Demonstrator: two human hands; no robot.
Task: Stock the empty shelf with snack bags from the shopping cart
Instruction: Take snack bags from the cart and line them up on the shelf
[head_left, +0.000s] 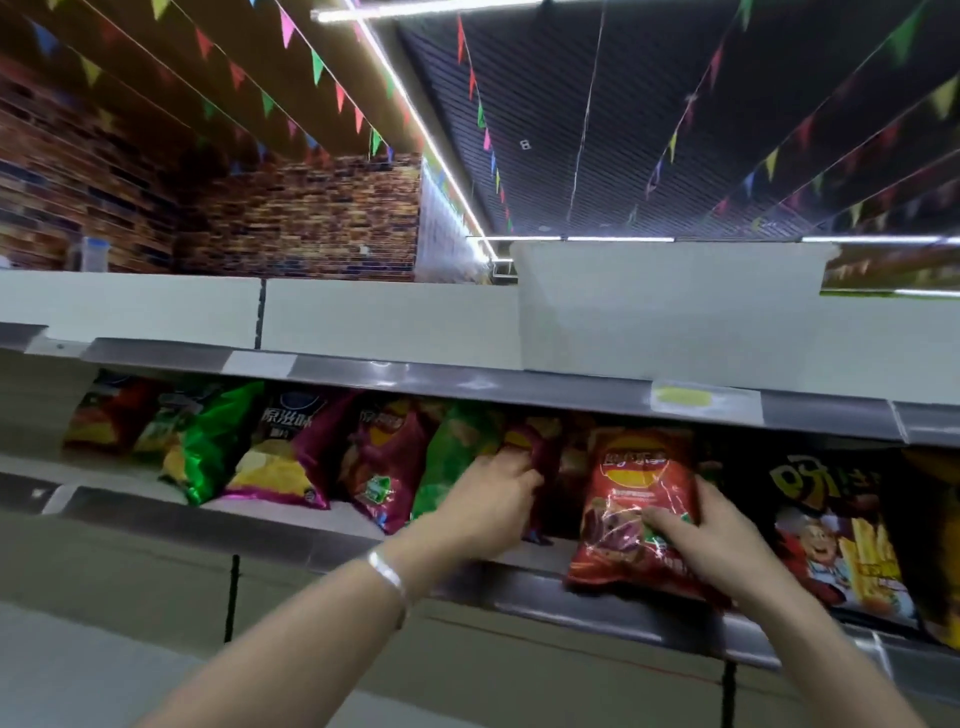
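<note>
Two hands work at the shelf (519, 582). The right hand (706, 540) grips a red snack bag (636, 499), upright, its long axis vertical, bottom on the near edge. The left hand (493, 504) clutches a dark bag (540, 452) just left.

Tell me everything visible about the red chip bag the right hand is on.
The red chip bag is glossy crinkled foil with a yellow-and-red round logo and a dark food picture. It stands tilted on the shelf, bottom overhanging the front edge. The right hand grips its lower right side. It sits between a dark purple bag and a black fries bag.
</note>
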